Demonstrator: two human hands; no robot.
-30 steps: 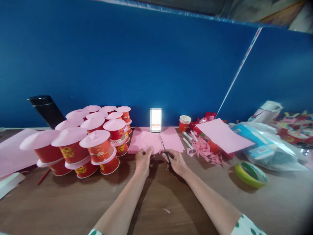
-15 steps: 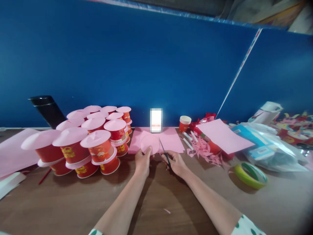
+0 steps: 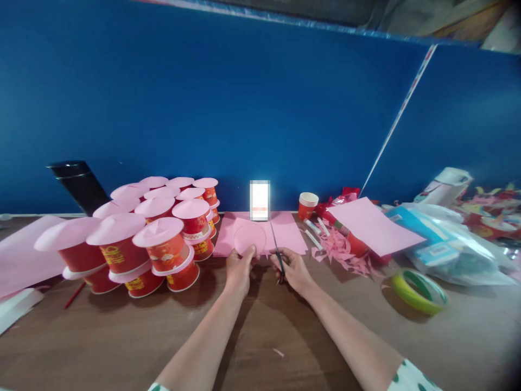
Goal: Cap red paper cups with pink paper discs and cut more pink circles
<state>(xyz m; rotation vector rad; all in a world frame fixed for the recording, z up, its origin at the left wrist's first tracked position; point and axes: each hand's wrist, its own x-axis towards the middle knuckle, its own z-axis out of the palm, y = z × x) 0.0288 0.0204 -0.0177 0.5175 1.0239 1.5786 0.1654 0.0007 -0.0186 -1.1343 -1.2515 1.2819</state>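
My left hand (image 3: 239,270) pinches the near edge of a round pink paper disc (image 3: 249,238), thumb on top. The handles of a pair of scissors (image 3: 279,258) sit in my right hand (image 3: 293,271), with the blades pointing away from me, just right of the disc. Behind and beneath both, pink paper sheets (image 3: 288,231) lie on the brown table. The disc stands out from them only by its outline.
To the left stand several stacked red paper cups (image 3: 163,251) with pink cone tops, before a black bottle (image 3: 81,187). On the right are nested cups (image 3: 308,206), pink paper scraps (image 3: 340,247), markers (image 3: 313,239), a yellow tape roll (image 3: 419,293) and a plastic bag (image 3: 459,255).
The scissors have shifted slightly right, away from the disc, and their blades now look closer together. My left hand keeps its hold on the disc.
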